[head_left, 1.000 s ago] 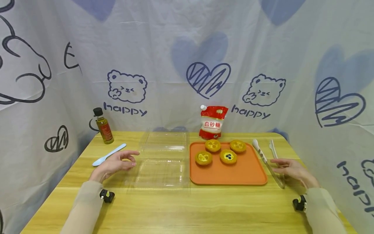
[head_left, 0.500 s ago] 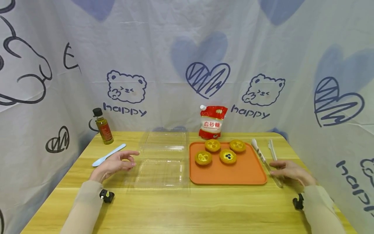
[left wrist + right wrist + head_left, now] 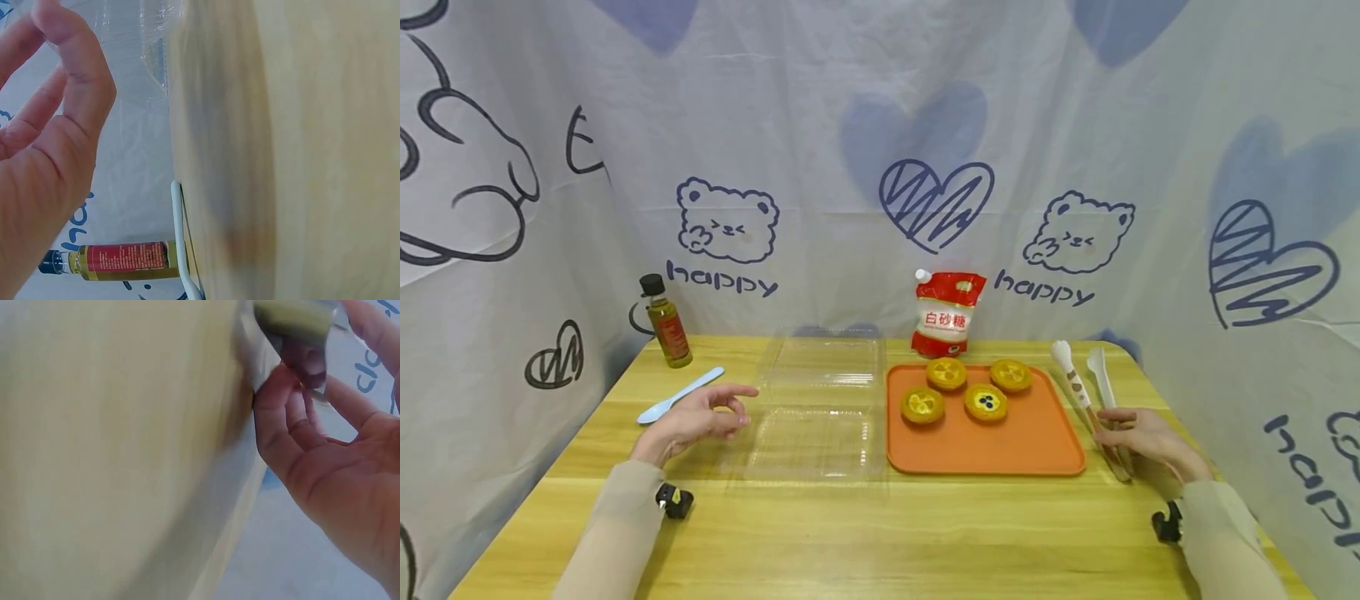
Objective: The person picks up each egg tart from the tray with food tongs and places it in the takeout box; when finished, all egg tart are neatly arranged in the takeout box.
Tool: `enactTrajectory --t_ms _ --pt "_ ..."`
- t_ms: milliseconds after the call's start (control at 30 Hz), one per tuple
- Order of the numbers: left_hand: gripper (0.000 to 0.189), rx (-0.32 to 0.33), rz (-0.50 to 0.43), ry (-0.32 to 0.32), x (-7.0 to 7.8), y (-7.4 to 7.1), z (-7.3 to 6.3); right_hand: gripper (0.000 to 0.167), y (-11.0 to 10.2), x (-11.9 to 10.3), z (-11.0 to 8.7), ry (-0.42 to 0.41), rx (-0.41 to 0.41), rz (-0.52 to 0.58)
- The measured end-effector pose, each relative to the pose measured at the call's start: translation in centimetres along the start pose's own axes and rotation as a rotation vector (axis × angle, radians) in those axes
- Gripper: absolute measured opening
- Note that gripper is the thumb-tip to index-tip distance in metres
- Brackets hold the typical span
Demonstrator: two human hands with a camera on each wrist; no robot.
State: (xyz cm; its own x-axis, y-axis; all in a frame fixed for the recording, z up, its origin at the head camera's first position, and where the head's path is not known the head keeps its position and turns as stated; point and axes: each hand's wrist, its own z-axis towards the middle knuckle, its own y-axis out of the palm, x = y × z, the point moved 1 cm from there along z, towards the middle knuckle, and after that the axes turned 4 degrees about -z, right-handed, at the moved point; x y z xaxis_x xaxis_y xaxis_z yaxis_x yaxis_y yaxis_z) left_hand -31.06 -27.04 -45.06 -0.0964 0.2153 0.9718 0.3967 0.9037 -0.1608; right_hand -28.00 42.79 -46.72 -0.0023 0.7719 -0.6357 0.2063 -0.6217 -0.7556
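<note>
My right hand (image 3: 1150, 440) holds a pair of food tongs (image 3: 1078, 387) by the metal arms, at the right of the orange tray. The tongs' white tips point away from me and stand slightly raised. In the right wrist view, the fingers (image 3: 281, 419) curl around the shiny metal end (image 3: 300, 331). My left hand (image 3: 700, 417) hovers with relaxed fingers beside a clear plastic clamshell box (image 3: 820, 400), which lies open. Several egg tarts (image 3: 947, 374) sit on the tray (image 3: 985, 450); one of them has dark berries on top.
A light-blue spoon (image 3: 681, 396) lies left of the box, close behind my left hand. An oil bottle (image 3: 667, 329) with a black cap stands at the back left. A red and white sugar pouch (image 3: 946, 312) stands behind the tray. A printed curtain (image 3: 820, 125) surrounds the table.
The tongs' white tips have lifted and the two arms have come a little closer together in my right hand. My left hand stays in place.
</note>
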Motion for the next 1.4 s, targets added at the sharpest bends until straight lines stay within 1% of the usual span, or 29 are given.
enactTrajectory --t_ms 33,133,167,267,367,400,567,633,700,800,900,1033,1167,1400 --pt "0.065 0.0 -0.006 -0.001 0.1 0.0 0.0 0.071 0.0 -0.1 0.0 -0.008 0.007 0.001" --pt "0.065 0.004 -0.01 -0.007 0.2 0.1 0.0 0.068 0.0 -0.6 0.0 -0.024 0.012 0.068" --pt "0.065 0.005 -0.009 -0.009 0.2 0.1 0.0 0.067 -0.1 -0.8 0.0 -0.045 0.018 0.07" --pt "0.065 0.008 -0.008 -0.015 0.2 0.1 0.0 0.064 0.0 -1.6 -0.1 -0.064 0.02 0.152" --pt "0.064 0.009 -0.009 -0.017 0.1 0.0 0.0 0.062 0.1 -2.5 -0.3 -0.083 0.053 0.158" --pt "0.064 0.009 -0.009 -0.017 0.1 0.1 0.0 0.062 0.2 -2.8 -0.3 -0.077 0.061 0.176" --pt "0.064 0.01 -0.014 -0.014 0.1 0.1 0.1 0.065 0.5 -3.4 -0.2 -0.043 0.159 0.109" --pt "0.064 0.011 -0.014 -0.013 0.2 0.1 0.1 0.066 0.7 -3.5 -0.1 -0.035 0.188 0.097" --pt "0.064 0.013 -0.013 -0.013 0.2 0.1 0.1 0.064 0.8 -3.7 -0.1 -0.044 0.207 0.096" --pt "0.064 0.016 -0.012 -0.016 0.1 0.1 0.0 0.061 0.9 -3.9 -0.1 -0.077 0.222 0.092" --pt "0.065 0.016 -0.016 -0.016 0.1 0.1 -0.1 0.066 0.8 -4.3 -0.1 -0.084 0.239 0.07" --pt "0.065 0.017 -0.019 -0.015 0.1 0.1 -0.1 0.071 0.7 -4.5 -0.1 -0.063 0.256 -0.001" --pt "0.065 0.015 -0.014 -0.015 0.0 0.1 -0.1 0.066 0.6 -4.4 0.0 -0.066 0.279 -0.075" --pt "0.065 0.011 -0.02 -0.014 0.1 0.0 0.0 0.068 0.4 -4.6 0.3 -0.067 0.29 -0.17"
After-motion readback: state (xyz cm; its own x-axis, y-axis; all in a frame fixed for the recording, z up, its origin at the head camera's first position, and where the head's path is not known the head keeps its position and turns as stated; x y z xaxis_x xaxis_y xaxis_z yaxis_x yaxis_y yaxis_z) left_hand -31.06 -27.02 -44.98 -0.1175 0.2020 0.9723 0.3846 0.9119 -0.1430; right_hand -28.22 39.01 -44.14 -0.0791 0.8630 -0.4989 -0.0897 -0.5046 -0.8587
